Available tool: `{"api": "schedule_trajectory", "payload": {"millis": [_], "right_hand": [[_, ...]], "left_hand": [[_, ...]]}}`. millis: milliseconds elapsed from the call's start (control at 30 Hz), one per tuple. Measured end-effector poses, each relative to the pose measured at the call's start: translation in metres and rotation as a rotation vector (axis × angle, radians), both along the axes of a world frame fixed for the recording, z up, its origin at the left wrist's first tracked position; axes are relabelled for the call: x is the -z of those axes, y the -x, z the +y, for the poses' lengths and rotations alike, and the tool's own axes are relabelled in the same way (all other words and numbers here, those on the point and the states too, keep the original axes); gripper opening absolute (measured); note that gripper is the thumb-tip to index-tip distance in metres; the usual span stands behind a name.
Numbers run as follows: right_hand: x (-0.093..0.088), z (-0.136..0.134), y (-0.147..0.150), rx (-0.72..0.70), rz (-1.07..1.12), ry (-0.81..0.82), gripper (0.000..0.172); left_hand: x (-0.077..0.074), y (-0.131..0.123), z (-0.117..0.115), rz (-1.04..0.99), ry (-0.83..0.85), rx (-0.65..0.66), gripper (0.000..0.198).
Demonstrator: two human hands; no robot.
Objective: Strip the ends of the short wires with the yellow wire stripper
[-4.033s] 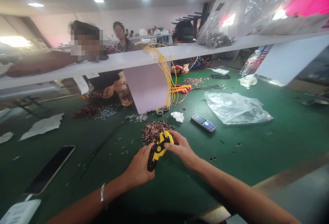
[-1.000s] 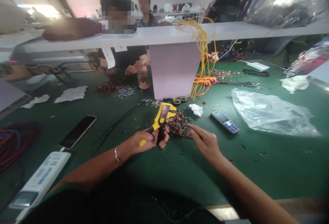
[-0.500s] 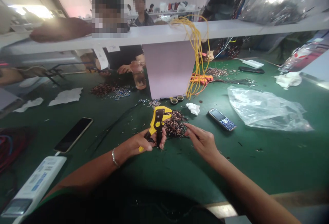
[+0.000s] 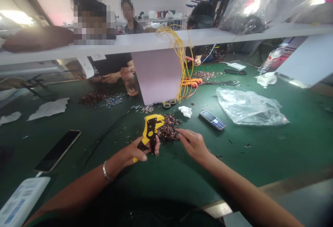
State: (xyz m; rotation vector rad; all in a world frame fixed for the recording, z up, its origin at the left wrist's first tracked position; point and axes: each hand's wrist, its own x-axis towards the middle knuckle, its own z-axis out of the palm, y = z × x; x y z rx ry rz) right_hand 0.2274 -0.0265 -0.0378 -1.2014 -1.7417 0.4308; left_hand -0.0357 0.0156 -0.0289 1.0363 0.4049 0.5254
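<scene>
My left hand (image 4: 137, 150) is wrapped round the handles of a yellow and black wire stripper (image 4: 151, 129), its jaws pointing up and to the right. Just beyond and right of the tool lies a heap of short dark wire pieces with copper-coloured ends (image 4: 170, 123). At the heap's right side, my right hand (image 4: 194, 143) has thumb and forefinger pinched together. Whatever may be between those fingertips is too small to make out.
Behind the heap are two small round rings (image 4: 169, 103) and a crumpled tissue (image 4: 185, 111). A keypad phone (image 4: 212, 119) and a plastic bag (image 4: 249, 109) lie to the right, a smartphone (image 4: 58, 150) to the left. Yellow cables (image 4: 182, 64) hang from the shelf (image 4: 145, 43). Co-workers sit opposite.
The camera view has turned, so the whole scene sits further left and mostly a little lower. Both hands keep nearly the same pose, with the wire stripper still in my left hand.
</scene>
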Motion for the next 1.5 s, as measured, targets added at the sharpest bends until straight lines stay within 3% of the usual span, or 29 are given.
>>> {"api": "schedule_trajectory", "payload": {"millis": [200, 467, 700, 933, 1133, 1500], "right_hand": [[-0.004, 0.000, -0.001, 0.018, -0.023, 0.010, 0.027], [0.000, 0.001, -0.002, 0.172, -0.157, 0.017, 0.024], [-0.002, 0.008, -0.014, 0.325, -0.164, 0.040, 0.029], [0.017, 0.005, -0.010, 0.164, -0.111, -0.019, 0.032], [0.031, 0.005, -0.003, 0.127, -0.093, 0.021, 0.030], [0.034, 0.005, 0.001, 0.080, -0.070, 0.010, 0.027]], "left_hand": [[-0.008, -0.002, -0.004, 0.045, -0.033, 0.000, 0.048], [0.007, 0.002, 0.001, 0.013, -0.054, 0.045, 0.057], [0.000, -0.003, -0.004, 0.013, -0.017, 0.037, 0.056], [-0.002, -0.004, -0.009, -0.014, 0.077, -0.015, 0.054], [0.003, -0.004, -0.007, -0.028, 0.075, -0.038, 0.052], [-0.007, -0.009, -0.014, 0.031, 0.105, -0.035, 0.051]]}}
